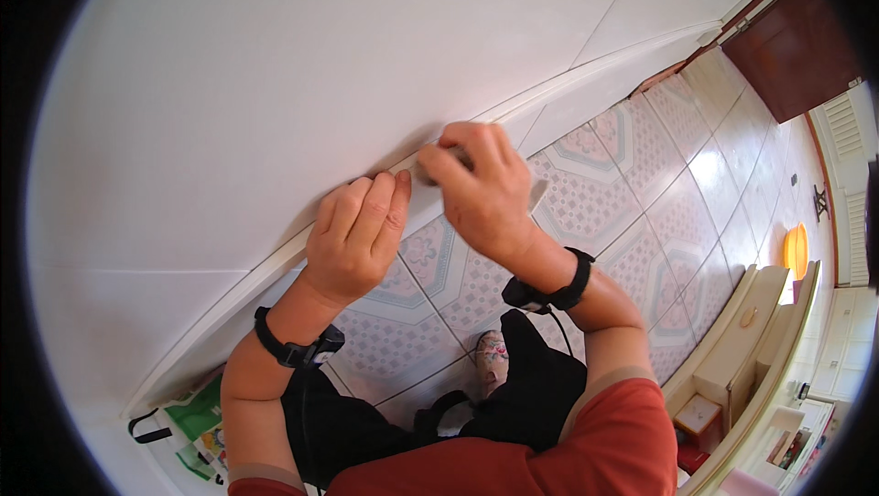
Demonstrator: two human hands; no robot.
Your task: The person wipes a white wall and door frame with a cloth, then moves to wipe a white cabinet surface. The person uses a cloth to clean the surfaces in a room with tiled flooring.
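Observation:
A long white ledge runs along the white wall. My left hand is closed over its edge, fingers side by side with their tips on the ledge; the thumb is hidden. Just to the right, my right hand is curled at the same ledge and slightly blurred. Something greyish and smeared shows under its fingers, too unclear to name. A pale pointed end sticks out beside the right wrist; whether it belongs to the held thing I cannot tell.
Patterned tiles cover the floor below the ledge. A green printed bag lies at lower left. Cream furniture with drawers stands at right, an orange basin beyond it. A dark red door is at far right.

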